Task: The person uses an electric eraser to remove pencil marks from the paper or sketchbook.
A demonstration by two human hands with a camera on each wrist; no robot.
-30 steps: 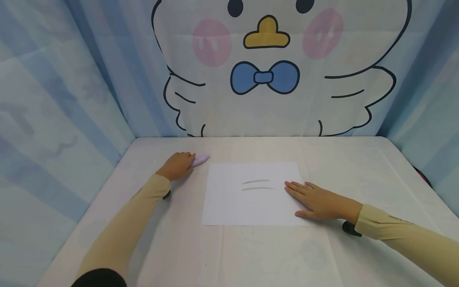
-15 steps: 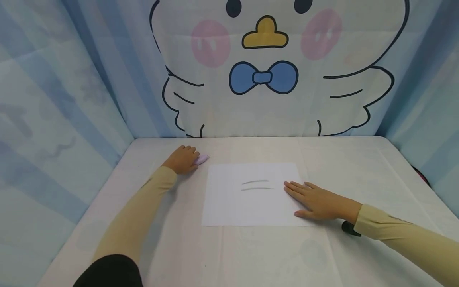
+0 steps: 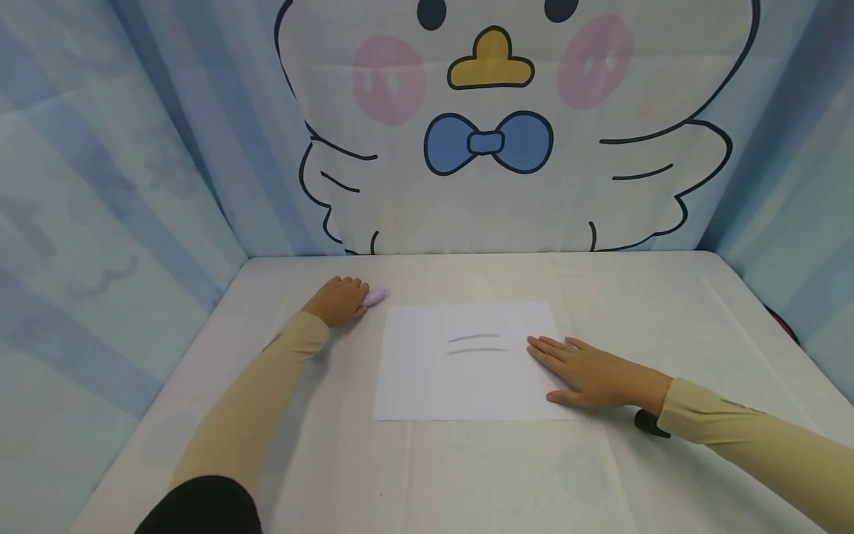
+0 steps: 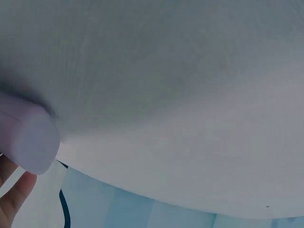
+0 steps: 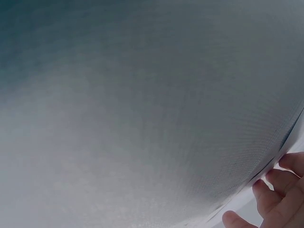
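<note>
At the table's far left, my left hand (image 3: 336, 300) has its fingers bent over a lilac object with a tapered front (image 3: 376, 297). Only its narrow tip end shows beyond the fingers in the head view. The left wrist view shows its thick rounded body with a flat oval end (image 4: 35, 142), the fingertips (image 4: 21, 187) close against it. A white sheet of paper (image 3: 427, 386) lies mid-table, bearing two short grey lines (image 3: 477, 350). My right hand (image 3: 590, 374) rests flat on its right edge, fingers straight and pointing left.
A pale cloth covers the table (image 3: 494, 475). Behind it hangs a curtain (image 3: 490, 208) printed with a cartoon bird, and striped blue-white curtains (image 3: 87, 259) close off both sides. A dark rounded shape (image 3: 200, 508) overlaps the left sleeve at the bottom.
My left hand has shifted slightly forward and right, covering more of the lilac object, whose tip has stayed nearly in place. My right hand and the paper have stayed still.
</note>
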